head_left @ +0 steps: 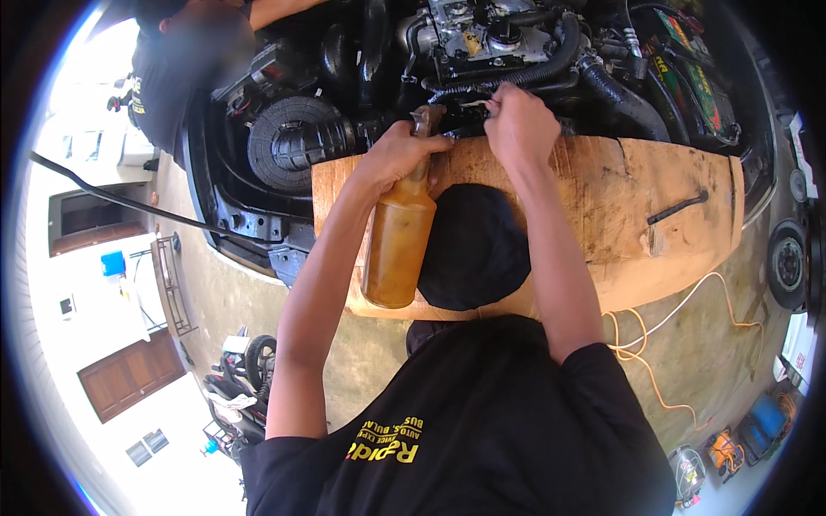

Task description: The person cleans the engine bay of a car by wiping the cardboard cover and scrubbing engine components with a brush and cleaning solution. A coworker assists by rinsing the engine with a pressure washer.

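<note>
My left hand (pixel 397 156) is wrapped round the neck of an amber, see-through spray bottle (pixel 399 245), whose dark spray head (pixel 428 116) points up toward the engine. Beyond it, my right hand (pixel 522 125) is closed at the front of the engine (pixel 495 47), by the hoses. A small pale strip (pixel 474 104) shows beside its fingers; I cannot tell what it is or whether they grip it. Between my forearms a round, dark, soft-looking thing (pixel 473 247) covers part of the brown cardboard sheet (pixel 594 249) along the car's front edge.
A black ratchet-like tool (pixel 678 208) lies on the cardboard's right part. The round air filter housing (pixel 297 142) is at left, the battery (pixel 688 77) at right. A co-worker (pixel 185 69) leans in from the upper left. An orange cable (pixel 644 353) lies on the floor.
</note>
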A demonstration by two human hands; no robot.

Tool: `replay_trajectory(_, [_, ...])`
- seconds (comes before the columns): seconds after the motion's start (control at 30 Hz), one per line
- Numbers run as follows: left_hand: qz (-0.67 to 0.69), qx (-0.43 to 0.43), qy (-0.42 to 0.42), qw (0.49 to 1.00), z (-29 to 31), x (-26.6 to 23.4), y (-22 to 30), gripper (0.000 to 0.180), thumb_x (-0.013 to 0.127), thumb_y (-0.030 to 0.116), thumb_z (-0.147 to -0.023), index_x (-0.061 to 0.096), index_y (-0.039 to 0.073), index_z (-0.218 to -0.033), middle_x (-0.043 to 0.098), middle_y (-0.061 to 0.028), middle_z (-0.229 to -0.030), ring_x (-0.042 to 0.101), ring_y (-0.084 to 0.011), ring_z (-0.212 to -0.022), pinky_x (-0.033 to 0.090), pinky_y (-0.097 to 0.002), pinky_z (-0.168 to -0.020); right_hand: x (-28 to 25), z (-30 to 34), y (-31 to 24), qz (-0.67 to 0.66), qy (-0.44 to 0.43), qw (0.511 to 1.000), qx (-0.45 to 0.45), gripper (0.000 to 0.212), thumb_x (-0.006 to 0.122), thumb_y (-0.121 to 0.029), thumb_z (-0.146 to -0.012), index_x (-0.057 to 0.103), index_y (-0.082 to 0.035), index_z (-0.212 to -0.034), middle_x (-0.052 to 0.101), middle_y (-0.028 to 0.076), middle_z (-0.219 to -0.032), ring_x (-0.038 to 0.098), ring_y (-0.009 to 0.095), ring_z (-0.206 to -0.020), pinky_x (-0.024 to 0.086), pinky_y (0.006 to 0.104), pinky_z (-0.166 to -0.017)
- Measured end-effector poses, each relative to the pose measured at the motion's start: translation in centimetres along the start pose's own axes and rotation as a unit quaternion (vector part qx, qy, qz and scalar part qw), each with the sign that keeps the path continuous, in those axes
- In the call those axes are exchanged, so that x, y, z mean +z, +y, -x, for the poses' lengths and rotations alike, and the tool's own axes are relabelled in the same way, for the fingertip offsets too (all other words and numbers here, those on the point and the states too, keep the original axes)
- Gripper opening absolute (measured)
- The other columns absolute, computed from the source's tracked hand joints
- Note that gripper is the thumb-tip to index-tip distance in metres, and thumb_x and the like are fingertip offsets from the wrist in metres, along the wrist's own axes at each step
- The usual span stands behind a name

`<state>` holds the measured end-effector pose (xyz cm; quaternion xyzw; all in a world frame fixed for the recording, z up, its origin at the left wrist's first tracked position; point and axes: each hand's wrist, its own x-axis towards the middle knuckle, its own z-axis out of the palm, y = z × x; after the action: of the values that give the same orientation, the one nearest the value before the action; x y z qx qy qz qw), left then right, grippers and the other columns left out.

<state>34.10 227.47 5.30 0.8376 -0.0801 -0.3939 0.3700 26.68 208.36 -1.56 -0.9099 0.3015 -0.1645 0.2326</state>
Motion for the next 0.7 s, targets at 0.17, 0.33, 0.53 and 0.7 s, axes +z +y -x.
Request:
replay_trajectory(0.17, [0.014, 0.03, 0.0, 0.999, -0.7, -0.1, -0.3, 0.072, 0.088, 0.038, -0.091, 0.071, 0.001, -0.151, 0.075, -0.0197, -0.13, 0.072, -0.0233, -0.119, 0.061, -0.0374, -0.087, -0.6, 0.3, 0.3, -0.005, 0.024, 0.999, 0.042, 0.009, 0.081, -0.022, -0.098, 0.079, -0.013, -0.099, 0.082, 0.015, -0.094, 0.08, 0.042, -0.093, 0.062, 0.0541, -0.08])
replay_trajectory(0.33, [0.107, 0.016, -0.013, 0.994, -1.8, 0.5, -1.5, 0.06, 0.088, 0.031, -0.092, 0.071, -0.003, -0.137, 0.074, -0.0168, -0.112, 0.072, -0.0239, -0.099, 0.06, -0.0383, -0.075, -1.5, 0.4, -0.3, -0.014, -0.008, 1.0, -0.021, 0.008, 0.082, -0.022, -0.097, 0.08, -0.015, -0.099, 0.082, 0.015, -0.092, 0.079, 0.042, -0.094, 0.061, 0.0536, -0.08])
replay_trajectory(0.53, [0.122, 0.048, -0.011, 0.991, -2.0, 0.6, -1.9, 0.037, 0.087, 0.022, -0.093, 0.07, -0.007, -0.11, 0.074, -0.0133, -0.08, 0.071, -0.0233, -0.058, 0.056, -0.0398, -0.056, -1.5, -1.1, -0.9, 0.007, -0.03, 0.999, -0.025, 0.008, 0.082, -0.022, -0.097, 0.081, -0.015, -0.099, 0.083, 0.015, -0.095, 0.08, 0.041, -0.095, 0.062, 0.0524, -0.081])
replay_trajectory(0.7, [0.104, 0.048, -0.028, 0.993, -2.5, 0.4, -2.2, 0.037, 0.087, 0.026, -0.093, 0.071, -0.006, -0.104, 0.073, -0.0131, -0.077, 0.072, -0.0225, -0.058, 0.056, -0.0398, -0.057, -1.6, -1.0, -0.4, 0.003, -0.025, 0.997, 0.079, 0.01, 0.083, -0.017, -0.091, 0.083, -0.014, -0.1, 0.086, 0.006, -0.102, 0.082, 0.034, -0.1, 0.065, 0.0487, -0.088])
